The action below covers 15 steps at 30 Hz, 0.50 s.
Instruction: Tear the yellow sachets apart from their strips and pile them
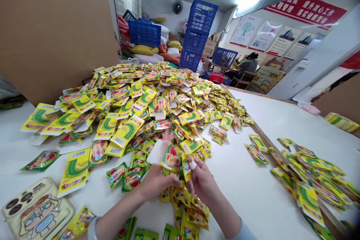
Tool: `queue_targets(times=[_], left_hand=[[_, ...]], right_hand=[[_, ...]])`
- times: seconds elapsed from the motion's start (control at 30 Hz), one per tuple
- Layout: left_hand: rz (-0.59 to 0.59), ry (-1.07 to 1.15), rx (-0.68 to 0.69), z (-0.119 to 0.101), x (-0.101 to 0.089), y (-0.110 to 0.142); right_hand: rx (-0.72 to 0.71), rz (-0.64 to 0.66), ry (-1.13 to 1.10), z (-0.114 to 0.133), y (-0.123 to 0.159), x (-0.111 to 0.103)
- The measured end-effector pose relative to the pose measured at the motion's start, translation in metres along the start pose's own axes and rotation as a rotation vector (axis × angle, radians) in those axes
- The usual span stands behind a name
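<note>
"Holding anything in those hands, or are they free?"

"Both are gripping, fingers closed. The left hand (157,183) has a printed carton (171,158), its white flap (155,153) standing out at ten o'clock. The right hand (204,180) pinches a small yellow packet (186,168) right beside the carton, just above the tabletop (230,172). Blur hides whether the two touch."

"Heavy, do you think?"

"Light, I'd say, both of them. The carton looks like thin card: stiff along its folded edges, likely to buckle if the broad faces are squeezed. I'd hold it by the narrow sides and leave the flap alone, since that would crease first."

"And the packet?"

"Soft and shiny, so probably a bit slippery. A corner or the flat sealed edge should give the surest pinch; the plump middle might shift under the fingers. I can't tell what's inside, so I'd go gently."

"What's around them?"

"A heap of cartons (128,127) from ten to twelve o'clock, green packets (133,178) near the left hand at nine, and yellow packets (194,213) at six, under the wrists. More cartons (308,197) lie at four, and a phone (42,213) in a picture case sits at eight."
</note>
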State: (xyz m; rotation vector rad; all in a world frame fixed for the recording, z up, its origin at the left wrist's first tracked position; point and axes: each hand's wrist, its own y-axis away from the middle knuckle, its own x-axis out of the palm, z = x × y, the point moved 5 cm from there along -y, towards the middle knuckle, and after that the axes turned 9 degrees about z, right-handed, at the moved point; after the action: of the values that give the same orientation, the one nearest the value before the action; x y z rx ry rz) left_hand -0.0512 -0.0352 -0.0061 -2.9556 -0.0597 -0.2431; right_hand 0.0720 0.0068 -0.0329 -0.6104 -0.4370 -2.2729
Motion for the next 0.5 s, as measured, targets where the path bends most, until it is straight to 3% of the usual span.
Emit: queue_targets(times=[0.1, 0.17, 0.2, 0.37, 0.5], left_hand=[[-0.113, 0.035, -0.092, 0.007, 0.003, 0.002], [-0.180, 0.048, -0.164, 0.009, -0.001, 0.003], [-0.151, 0.053, -0.194, 0.010, -0.001, 0.003], [0.318, 0.215, -0.338, 0.022, 0.035, 0.012], [0.462, 0.227, -0.347, 0.025, 0.052, 0.022]], right_hand=[[-0.003, -0.003, 0.136, 0.007, 0.003, 0.002], [-0.136, -0.107, 0.229, 0.027, 0.008, -0.006], [-0.219, -0.161, 0.258, 0.038, 0.012, -0.010], [-0.455, -0.224, 0.392, 0.067, 0.029, -0.007], [-0.599, -0.198, 0.774, 0.066, 0.035, 0.011]])
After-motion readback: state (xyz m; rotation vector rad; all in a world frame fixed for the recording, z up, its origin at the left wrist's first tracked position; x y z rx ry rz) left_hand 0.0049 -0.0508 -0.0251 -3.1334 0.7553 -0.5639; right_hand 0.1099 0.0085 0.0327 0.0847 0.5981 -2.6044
